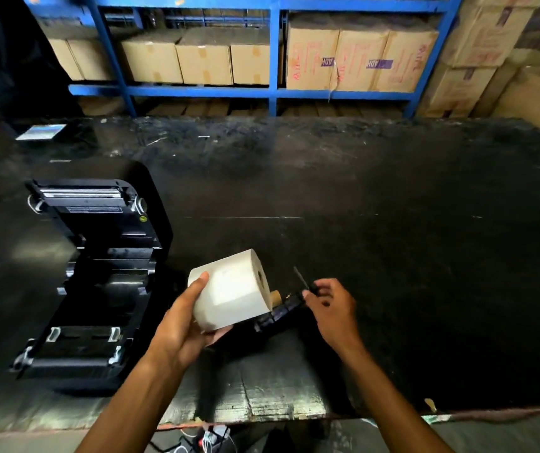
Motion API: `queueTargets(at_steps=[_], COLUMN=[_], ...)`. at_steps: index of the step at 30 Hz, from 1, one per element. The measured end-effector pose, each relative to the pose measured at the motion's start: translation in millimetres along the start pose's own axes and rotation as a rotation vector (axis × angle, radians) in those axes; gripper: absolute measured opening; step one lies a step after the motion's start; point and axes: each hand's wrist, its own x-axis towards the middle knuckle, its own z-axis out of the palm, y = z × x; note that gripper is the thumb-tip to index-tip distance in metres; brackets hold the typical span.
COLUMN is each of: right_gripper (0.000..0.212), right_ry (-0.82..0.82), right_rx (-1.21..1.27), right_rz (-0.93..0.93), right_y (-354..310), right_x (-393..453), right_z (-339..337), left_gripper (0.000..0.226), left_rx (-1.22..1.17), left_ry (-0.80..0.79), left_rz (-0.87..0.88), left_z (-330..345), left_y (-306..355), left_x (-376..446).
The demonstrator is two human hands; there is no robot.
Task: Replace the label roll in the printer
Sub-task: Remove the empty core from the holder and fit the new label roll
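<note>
So the white label roll (234,291) sits just right of the open printer (94,282), held up off the table in the left hand (183,328). Its long axis runs roughly left to right, with the core hole facing right and a bit away from the camera. The left hand cups it from underneath, thumb pressed on the near-left end, fingers curled round the bottom. The right hand (329,307) is pinched shut on a black spindle piece (283,310) that lies just right of the roll, next to a small brown cardboard core (276,296).

The printer's lid is flipped back and its bay is dark inside. The table (376,223) is black and scuffed, with its near edge chipped below the roll. Right of the printer it's mostly bare. Behind it are blue shelving (273,91) and cardboard boxes (360,60).
</note>
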Motion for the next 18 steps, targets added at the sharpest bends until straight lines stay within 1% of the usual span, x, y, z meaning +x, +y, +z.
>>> queueTargets(at_steps=[3, 5, 7, 9, 10, 14, 18], right_gripper=[0.016, 0.016, 0.012, 0.015, 0.017, 0.018, 0.023], right_ry=[0.151, 0.221, 0.252, 0.242, 0.226, 0.209, 0.269], right_rx=[0.148, 0.257, 0.366, 0.433, 0.443, 0.461, 0.314], right_rz=[-0.041, -0.044, -0.032, -0.033, -0.039, -0.065, -0.255], right_y=[-21, -34, -46, -55, -59, -67, -71], right_x=[14, 22, 25, 23, 21, 9, 3], right_z=[-18, -29, -36, -35, -31, -17, -16], left_gripper=[0.044, 0.050, 0.052, 0.047, 0.046, 0.059, 0.056], left_rx=[-0.069, -0.094, -0.119, -0.137, -0.140, -0.120, -0.064], left_ry=[-0.035, -0.062, -0.085, -0.099, -0.105, -0.106, -0.067], left_rz=[0.005, 0.011, 0.008, 0.006, 0.006, 0.011, 0.051], left_z=[-3, -4, -4, -3, -2, 2, 7], left_y=[4, 5, 6, 7, 7, 8, 14], left_x=[3, 4, 6, 7, 8, 10, 8])
